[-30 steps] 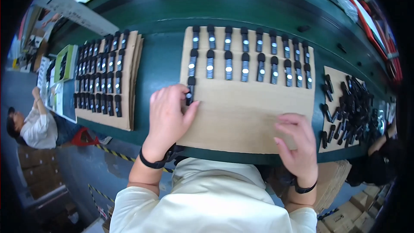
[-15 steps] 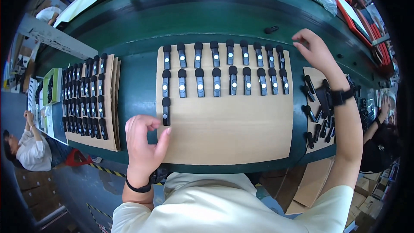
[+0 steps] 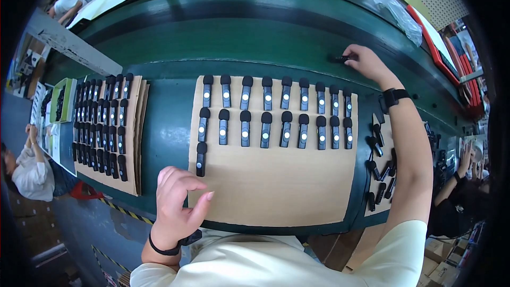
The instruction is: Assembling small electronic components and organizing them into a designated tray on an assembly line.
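My right hand [image 3: 365, 62] reaches far out over the green bench and pinches a small black clip-on microphone [image 3: 338, 59] with a foam tip. By the lower left corner of a cardboard sheet [image 3: 276, 186] hovers my left hand [image 3: 179, 204], fingers half curled, thumb apart, nothing held. Two full rows of black microphones with foam tops and a light round spot lie across the sheet's upper half. A single microphone [image 3: 201, 159] begins a third row at the left, just above my left hand.
At left, stacked cardboard sheets [image 3: 139, 127] carry several rows of similar microphones. Loose ones [image 3: 374, 170] lie on cardboard at right, partly behind my right forearm. A green bin [image 3: 66, 98] stands far left. Other people sit at both sides; a red-edged rack [image 3: 433, 42] is back right.
My right hand has moved left onto the lone microphone on the bench and closed on it. My left hand stays empty near the sheet's corner. The view has shifted slightly.
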